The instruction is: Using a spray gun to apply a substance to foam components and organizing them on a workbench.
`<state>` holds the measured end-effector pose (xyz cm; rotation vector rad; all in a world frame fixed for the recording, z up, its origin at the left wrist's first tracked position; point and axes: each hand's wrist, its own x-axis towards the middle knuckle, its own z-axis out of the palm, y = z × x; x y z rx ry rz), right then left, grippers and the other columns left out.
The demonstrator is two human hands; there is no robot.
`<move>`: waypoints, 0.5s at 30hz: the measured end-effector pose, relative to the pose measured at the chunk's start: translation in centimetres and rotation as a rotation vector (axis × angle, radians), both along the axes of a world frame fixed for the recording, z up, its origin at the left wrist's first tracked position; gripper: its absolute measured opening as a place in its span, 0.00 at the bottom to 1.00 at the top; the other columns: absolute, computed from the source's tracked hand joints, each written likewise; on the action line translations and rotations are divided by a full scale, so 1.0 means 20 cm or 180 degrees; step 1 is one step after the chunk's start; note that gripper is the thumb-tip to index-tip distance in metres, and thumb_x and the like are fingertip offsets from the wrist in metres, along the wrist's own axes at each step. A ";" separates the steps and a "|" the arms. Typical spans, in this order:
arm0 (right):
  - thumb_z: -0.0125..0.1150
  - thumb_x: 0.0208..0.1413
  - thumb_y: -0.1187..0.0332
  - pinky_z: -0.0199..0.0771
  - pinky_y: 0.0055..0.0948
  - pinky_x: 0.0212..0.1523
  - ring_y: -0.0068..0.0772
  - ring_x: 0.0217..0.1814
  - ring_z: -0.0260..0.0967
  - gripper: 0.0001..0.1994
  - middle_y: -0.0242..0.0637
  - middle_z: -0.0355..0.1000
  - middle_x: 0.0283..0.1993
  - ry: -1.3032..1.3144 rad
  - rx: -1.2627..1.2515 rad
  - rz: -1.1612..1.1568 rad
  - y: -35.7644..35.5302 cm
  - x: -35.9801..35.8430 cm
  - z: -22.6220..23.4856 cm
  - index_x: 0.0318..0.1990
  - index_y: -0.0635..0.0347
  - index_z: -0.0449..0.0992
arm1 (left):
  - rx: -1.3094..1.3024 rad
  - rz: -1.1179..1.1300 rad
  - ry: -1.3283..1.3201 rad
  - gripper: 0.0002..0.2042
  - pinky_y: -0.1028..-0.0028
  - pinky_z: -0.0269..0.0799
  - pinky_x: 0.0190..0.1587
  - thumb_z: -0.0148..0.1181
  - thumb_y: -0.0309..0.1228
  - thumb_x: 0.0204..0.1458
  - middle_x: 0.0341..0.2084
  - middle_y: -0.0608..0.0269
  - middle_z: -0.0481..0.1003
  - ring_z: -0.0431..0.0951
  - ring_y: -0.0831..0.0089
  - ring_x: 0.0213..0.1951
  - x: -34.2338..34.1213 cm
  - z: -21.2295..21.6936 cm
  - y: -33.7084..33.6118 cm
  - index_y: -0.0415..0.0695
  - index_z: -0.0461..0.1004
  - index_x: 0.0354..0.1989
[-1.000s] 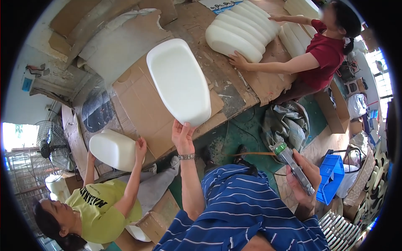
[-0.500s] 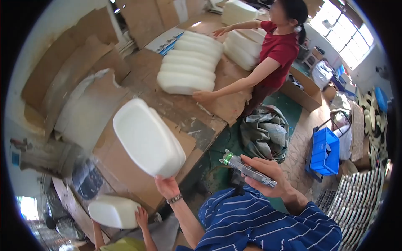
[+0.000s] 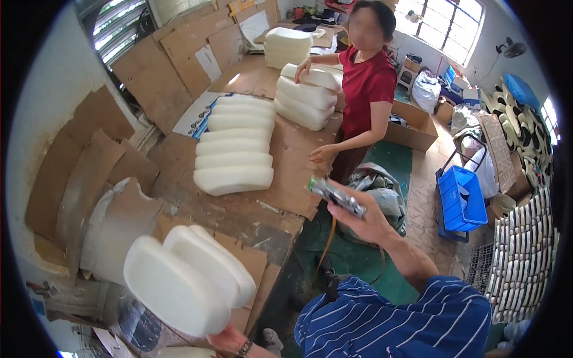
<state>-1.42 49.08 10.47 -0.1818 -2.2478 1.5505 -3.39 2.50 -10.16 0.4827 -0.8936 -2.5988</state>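
My left hand (image 3: 228,341) grips the near lower edge of a white foam pad (image 3: 173,286), rounded and tilted up over the cardboard-covered table. A second white foam pad (image 3: 218,262) stands close behind it, with a gap between their upper ends. My right hand (image 3: 367,218) is wrapped round a silver spray gun (image 3: 337,196) with a green ring at its nozzle. It is held up to the right of the pads and apart from them, somewhat blurred by motion.
A co-worker in a red shirt (image 3: 373,77) stands across the table beside a row of white pads (image 3: 234,156). More pads are stacked behind (image 3: 305,101). A crumpled sack (image 3: 382,191) and a blue crate on a trolley (image 3: 456,203) are on the floor at right.
The view has shifted. The pad in my left hand has swung left and parted from the one behind. My right hand has raised the spray gun. The co-worker's hands have left the pad row.
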 end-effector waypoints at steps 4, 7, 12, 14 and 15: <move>0.64 0.63 0.67 0.69 0.22 0.35 0.14 0.34 0.67 0.09 0.24 0.72 0.32 0.0356 0.0283 -0.0050 0.40 -0.49 0.11 0.44 0.64 0.79 | -0.0208 -0.0581 0.0766 0.23 0.60 0.77 0.59 0.56 0.36 0.63 0.58 0.44 0.74 0.76 0.56 0.58 0.09 -0.15 -0.27 0.29 0.69 0.59; 0.65 0.58 0.64 0.72 0.30 0.33 0.24 0.31 0.72 0.11 0.32 0.75 0.28 0.0639 0.0658 -0.0991 0.95 -0.94 0.20 0.38 0.64 0.77 | -0.0387 0.0734 0.0331 0.25 0.65 0.81 0.47 0.69 0.42 0.53 0.48 0.49 0.81 0.83 0.59 0.43 0.09 0.02 0.01 0.38 0.78 0.56; 0.67 0.53 0.62 0.73 0.36 0.29 0.38 0.27 0.77 0.15 0.41 0.76 0.25 0.0294 0.0791 -0.1433 1.25 -1.50 0.31 0.35 0.68 0.78 | -0.0252 0.0858 0.0777 0.25 0.64 0.78 0.51 0.66 0.42 0.55 0.50 0.48 0.79 0.81 0.59 0.47 0.00 0.03 0.04 0.37 0.75 0.57; 0.68 0.53 0.64 0.70 0.29 0.21 0.28 0.22 0.73 0.12 0.35 0.74 0.23 0.0066 0.0597 -0.1396 1.41 -1.56 0.31 0.34 0.65 0.76 | -0.0152 0.0751 0.0980 0.25 0.63 0.77 0.53 0.65 0.42 0.56 0.51 0.48 0.78 0.79 0.59 0.49 -0.11 0.06 0.10 0.37 0.74 0.57; 0.68 0.53 0.64 0.68 0.29 0.19 0.28 0.21 0.73 0.12 0.35 0.74 0.23 0.0384 0.0970 -0.1692 1.52 -1.58 0.31 0.33 0.66 0.76 | -0.0077 0.0687 0.1084 0.26 0.62 0.76 0.54 0.64 0.42 0.57 0.52 0.48 0.78 0.79 0.59 0.49 -0.16 0.06 0.14 0.36 0.74 0.58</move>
